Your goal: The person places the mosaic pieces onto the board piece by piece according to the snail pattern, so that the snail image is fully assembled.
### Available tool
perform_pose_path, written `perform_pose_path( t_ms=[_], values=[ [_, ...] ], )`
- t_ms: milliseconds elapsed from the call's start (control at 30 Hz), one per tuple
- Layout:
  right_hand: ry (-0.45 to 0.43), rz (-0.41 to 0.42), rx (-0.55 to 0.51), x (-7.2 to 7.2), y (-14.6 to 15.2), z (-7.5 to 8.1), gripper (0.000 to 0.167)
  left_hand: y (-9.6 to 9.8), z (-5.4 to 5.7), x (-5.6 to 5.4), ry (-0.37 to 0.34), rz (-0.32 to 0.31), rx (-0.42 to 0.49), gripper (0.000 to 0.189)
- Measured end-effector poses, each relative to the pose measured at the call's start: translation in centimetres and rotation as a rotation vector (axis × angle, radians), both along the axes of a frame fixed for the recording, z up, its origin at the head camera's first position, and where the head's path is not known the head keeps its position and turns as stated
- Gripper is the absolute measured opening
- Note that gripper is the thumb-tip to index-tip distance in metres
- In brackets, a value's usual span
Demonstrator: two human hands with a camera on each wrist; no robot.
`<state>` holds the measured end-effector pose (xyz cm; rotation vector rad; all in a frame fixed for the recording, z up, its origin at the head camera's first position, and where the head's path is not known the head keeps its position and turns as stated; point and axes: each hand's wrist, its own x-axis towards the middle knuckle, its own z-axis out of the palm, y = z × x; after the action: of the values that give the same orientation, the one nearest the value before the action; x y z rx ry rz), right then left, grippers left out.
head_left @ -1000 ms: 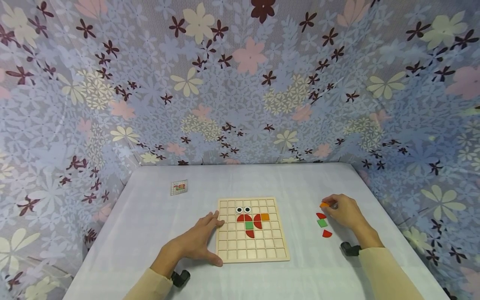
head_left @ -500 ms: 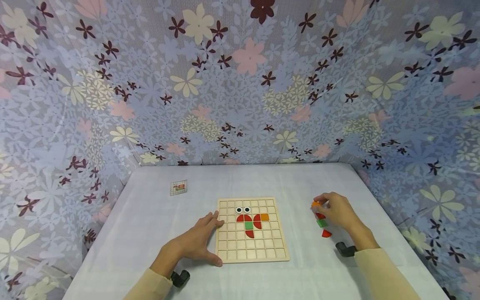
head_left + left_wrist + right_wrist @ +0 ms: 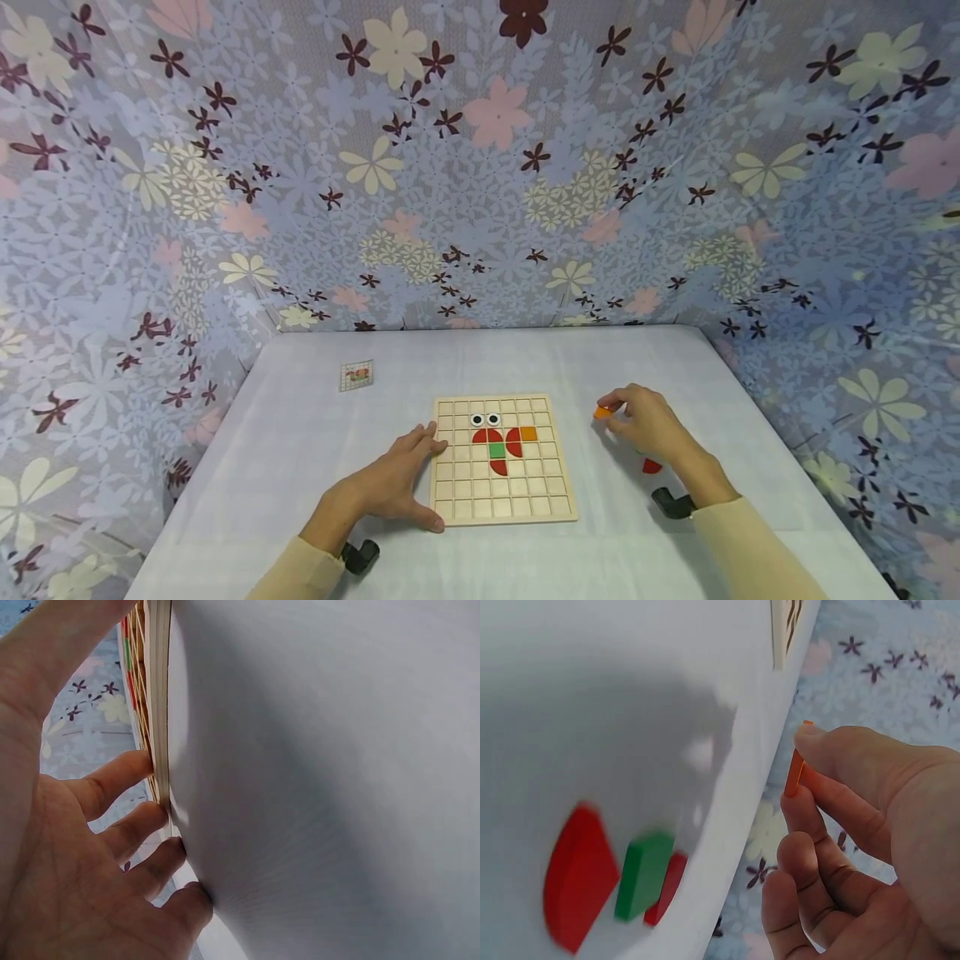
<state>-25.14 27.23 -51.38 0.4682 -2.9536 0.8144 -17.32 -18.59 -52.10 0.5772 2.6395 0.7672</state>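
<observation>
My right hand (image 3: 647, 423) pinches a thin orange square tile (image 3: 795, 774) between thumb and fingertips, above the table to the right of the wooden grid board (image 3: 517, 490). On the board lie two eye tiles (image 3: 484, 420), several red quarter-circle tiles (image 3: 513, 442), a green square tile (image 3: 497, 451) and another orange square tile (image 3: 528, 434). My left hand (image 3: 386, 483) rests along the board's left edge, fingers spread, thumb at the near corner. In the right wrist view, a red quarter-circle (image 3: 577, 881), a green tile (image 3: 646, 874) and another red tile (image 3: 667, 889) lie loose.
A small pattern card (image 3: 356, 375) with a coloured picture on a grid lies at the back left of the white-covered table (image 3: 495, 567). Flowered fabric (image 3: 480, 208) rises behind the table and along both sides. A black wrist device (image 3: 673, 503) sits below the right hand.
My right hand has carried the orange tile leftward from beside the loose tiles toward the board, now partly covering those tiles in the head view. My left hand stays at the board's edge.
</observation>
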Motion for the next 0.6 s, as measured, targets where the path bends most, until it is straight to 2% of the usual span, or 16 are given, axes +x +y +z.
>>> perform_pose_path(
  t_ms=[333, 600],
  values=[
    [-0.016, 0.08, 0.002, 0.5, -3.3, -0.3, 0.02, -0.1, -0.1, 0.0, 0.001, -0.004, -0.001, 0.123],
    [-0.022, 0.157, 0.002, 1.2, -5.7, -0.4, 0.021, -0.2, -0.3, -0.1, 0.009, -0.015, 0.005, 0.122]
  ],
)
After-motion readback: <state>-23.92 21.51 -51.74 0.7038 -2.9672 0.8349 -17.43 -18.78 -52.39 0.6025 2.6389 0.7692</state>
